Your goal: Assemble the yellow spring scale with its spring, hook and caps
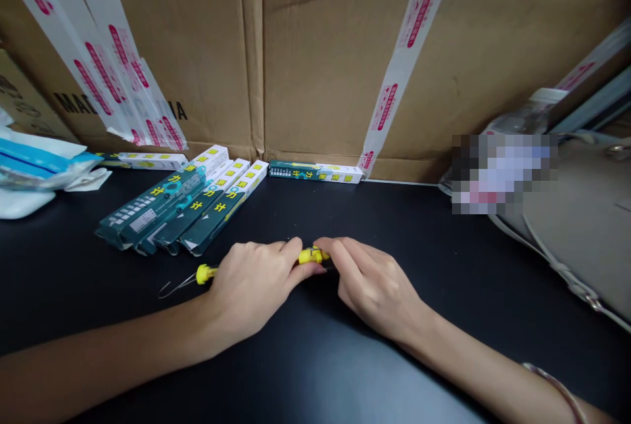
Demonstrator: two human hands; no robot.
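Observation:
A thin yellow tool (310, 255) with a wire hook at its left end lies across my two hands, just above the black table. My left hand (254, 282) is wrapped round its shaft, and the yellow end piece with the hook sticks out on the left. At the tool's right end, the fingers of my right hand (372, 282) are pinched on the yellow part. The middle of the shaft is hidden inside my left hand.
Several narrow green and white boxes (224, 207) lie behind my left hand, and another box (315, 171) lies against the large carton (320, 69). A plastic bottle (522, 115) and a grey bag (582, 207) are at the right. A blue and white packet (39, 161) sits far left on the table (419, 233).

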